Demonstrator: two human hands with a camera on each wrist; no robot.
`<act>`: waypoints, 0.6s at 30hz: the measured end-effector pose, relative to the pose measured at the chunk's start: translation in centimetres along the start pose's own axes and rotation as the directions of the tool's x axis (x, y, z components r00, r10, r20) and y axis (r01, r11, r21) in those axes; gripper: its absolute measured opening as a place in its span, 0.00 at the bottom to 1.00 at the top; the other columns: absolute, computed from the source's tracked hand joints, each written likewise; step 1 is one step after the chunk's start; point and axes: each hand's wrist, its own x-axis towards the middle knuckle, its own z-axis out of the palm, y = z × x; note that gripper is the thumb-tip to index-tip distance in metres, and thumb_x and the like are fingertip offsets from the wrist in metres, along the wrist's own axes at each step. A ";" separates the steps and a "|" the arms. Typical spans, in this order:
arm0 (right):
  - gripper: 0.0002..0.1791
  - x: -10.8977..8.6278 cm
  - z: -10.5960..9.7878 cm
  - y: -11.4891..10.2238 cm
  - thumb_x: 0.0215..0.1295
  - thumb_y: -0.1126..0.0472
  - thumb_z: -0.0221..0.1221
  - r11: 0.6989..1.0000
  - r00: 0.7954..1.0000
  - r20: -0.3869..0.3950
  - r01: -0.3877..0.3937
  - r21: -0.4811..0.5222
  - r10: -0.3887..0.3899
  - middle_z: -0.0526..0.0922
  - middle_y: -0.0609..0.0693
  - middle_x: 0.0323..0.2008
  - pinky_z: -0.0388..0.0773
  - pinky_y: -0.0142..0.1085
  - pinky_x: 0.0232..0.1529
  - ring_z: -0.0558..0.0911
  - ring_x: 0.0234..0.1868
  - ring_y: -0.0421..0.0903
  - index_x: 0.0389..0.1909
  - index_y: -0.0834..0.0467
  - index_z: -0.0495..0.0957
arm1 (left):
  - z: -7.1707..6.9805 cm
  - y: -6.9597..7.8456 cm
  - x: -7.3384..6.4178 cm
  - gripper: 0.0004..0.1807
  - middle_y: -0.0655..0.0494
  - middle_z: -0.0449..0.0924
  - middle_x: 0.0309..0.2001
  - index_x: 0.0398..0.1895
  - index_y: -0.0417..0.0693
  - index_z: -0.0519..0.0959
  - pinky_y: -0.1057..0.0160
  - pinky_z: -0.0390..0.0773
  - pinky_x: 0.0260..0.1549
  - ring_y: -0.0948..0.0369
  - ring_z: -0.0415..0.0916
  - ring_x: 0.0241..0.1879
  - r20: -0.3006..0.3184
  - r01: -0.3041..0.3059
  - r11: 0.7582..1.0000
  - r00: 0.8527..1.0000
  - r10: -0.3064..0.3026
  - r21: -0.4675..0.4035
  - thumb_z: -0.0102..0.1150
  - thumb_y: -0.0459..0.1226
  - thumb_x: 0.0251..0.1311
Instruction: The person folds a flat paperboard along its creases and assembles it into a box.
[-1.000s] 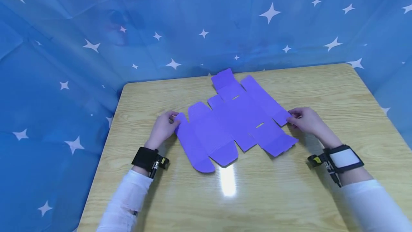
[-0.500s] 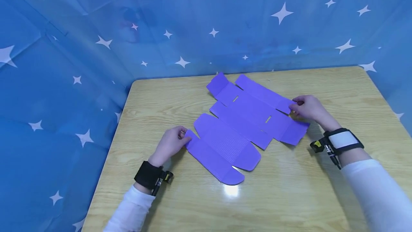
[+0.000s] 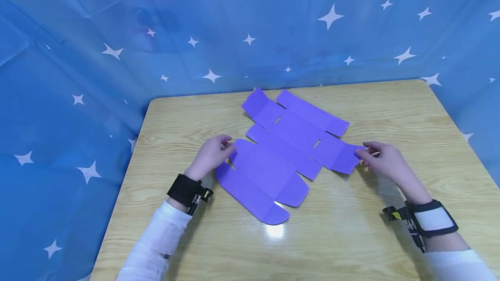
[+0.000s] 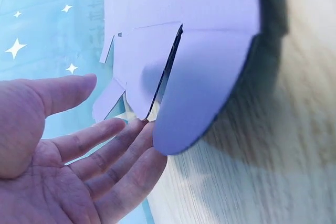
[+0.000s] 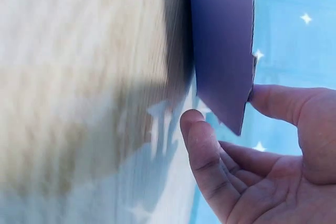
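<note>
An unfolded purple cardboard box (image 3: 269,174) lies spread on the table, with creased panels, slots and flaps, some end flaps tilted up. At its left edge is my left hand (image 3: 211,155), fingertips right at the ends of two rounded flaps. Thumb and fingers stand apart there in the left wrist view, nothing pinched between them; a rounded flap (image 4: 205,98) overlaps the fingertips. My right hand (image 3: 386,166) is at the raised right end flap (image 3: 347,159). In the right wrist view, its thumb (image 5: 278,102) meets the flap's edge while the loosely bent fingers stay below, apart from it.
The light wood-grain table (image 3: 332,237) extends around the cardboard, its back edge close behind the farthest flaps. Blue cloth with white stars (image 3: 250,21) hangs behind and along the left side. Each wrist wears a black strap (image 3: 185,190) with a small camera.
My left hand has let go of the long front flap's corner and moved up to the neighbouring flap. My right hand has left the far long panel and come toward me to the end flap.
</note>
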 end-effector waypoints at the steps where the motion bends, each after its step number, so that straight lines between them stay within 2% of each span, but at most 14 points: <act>1: 0.32 -0.3 0.3 -0.1 0.79 0.51 0.56 1.000 1.000 0.001 0.005 0.017 -0.005 0.90 0.65 0.38 0.78 0.26 0.31 0.84 0.31 0.36 0.66 0.77 0.72 | 0.0 0.0 0.2 0.25 0.40 0.89 0.52 0.65 0.35 0.78 0.53 0.86 0.48 0.49 0.88 0.47 0.003 -0.004 1.000 1.000 0.004 0.011 0.58 0.42 0.73; 5: 0.25 -0.9 1.1 -0.6 0.79 0.54 0.57 0.997 1.000 -0.011 0.017 0.071 -0.017 0.90 0.62 0.34 0.79 0.28 0.29 0.83 0.26 0.34 0.57 0.74 0.78 | 0.2 -0.2 0.7 0.23 0.39 0.89 0.50 0.64 0.34 0.79 0.51 0.86 0.49 0.48 0.87 0.47 0.011 -0.013 0.999 1.000 0.013 0.029 0.59 0.40 0.73; 9: 0.24 -0.6 1.4 -0.8 0.79 0.54 0.56 0.997 1.000 -0.019 0.019 0.081 -0.017 0.89 0.62 0.34 0.79 0.29 0.27 0.83 0.25 0.34 0.57 0.74 0.78 | 0.4 -0.4 0.7 0.20 0.38 0.89 0.46 0.61 0.33 0.81 0.52 0.86 0.46 0.49 0.87 0.44 0.019 -0.025 0.999 1.000 0.024 0.031 0.61 0.36 0.71; 14: 0.24 0.9 1.0 -0.6 0.79 0.57 0.56 0.991 1.000 0.000 0.009 0.134 -0.009 0.88 0.62 0.37 0.84 0.30 0.29 0.83 0.26 0.30 0.59 0.76 0.75 | 1.0 -0.5 -0.1 0.17 0.41 0.89 0.40 0.57 0.33 0.82 0.61 0.83 0.38 0.53 0.84 0.37 0.023 -0.034 0.999 0.999 0.034 0.019 0.62 0.32 0.69; 16: 0.25 1.7 0.7 -0.5 0.79 0.58 0.55 0.987 1.000 0.015 -0.008 0.160 0.005 0.87 0.66 0.39 0.86 0.29 0.30 0.83 0.27 0.29 0.62 0.78 0.73 | 1.4 -0.4 -0.6 0.17 0.43 0.88 0.38 0.57 0.33 0.83 0.64 0.81 0.36 0.55 0.83 0.36 0.025 -0.030 1.000 0.999 0.030 0.001 0.63 0.32 0.68; 18: 0.26 2.5 0.3 -0.5 0.79 0.59 0.55 0.989 1.000 0.007 -0.018 0.146 0.017 0.87 0.69 0.41 0.84 0.27 0.31 0.81 0.28 0.27 0.63 0.79 0.72 | 1.8 -0.4 -1.1 0.17 0.44 0.88 0.37 0.57 0.33 0.82 0.66 0.79 0.35 0.57 0.82 0.34 0.035 -0.025 0.999 0.999 0.026 -0.023 0.64 0.32 0.68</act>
